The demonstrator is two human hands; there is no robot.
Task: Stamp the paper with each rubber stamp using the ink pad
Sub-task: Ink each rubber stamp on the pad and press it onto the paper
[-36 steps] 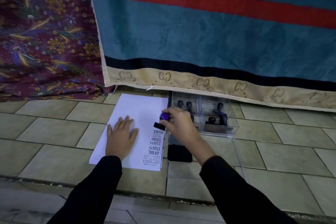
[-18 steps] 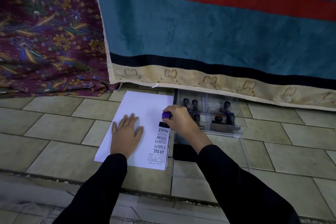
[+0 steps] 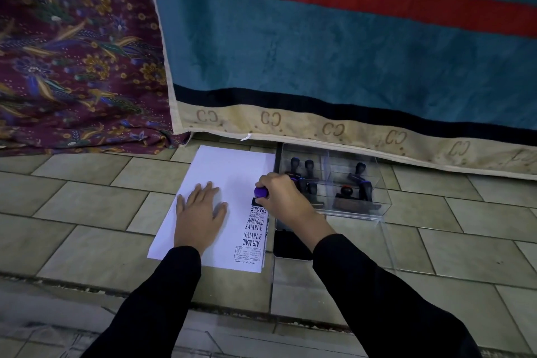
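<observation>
We grip a stamp (image 3: 259, 192) with our right hand (image 3: 283, 199), our left hand (image 3: 200, 213) lies flat on the paper (image 3: 223, 166); many marks (image 3: 254, 227) are done, more stamps (image 3: 308, 167) wait.

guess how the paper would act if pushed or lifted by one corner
Probably floppy: the paper is a thin sheet lying flat. Likely to slide on smooth tiles, perhaps why the left hand presses it.

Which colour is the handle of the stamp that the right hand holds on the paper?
Purple. The stamp handle shows in the head view.
</observation>
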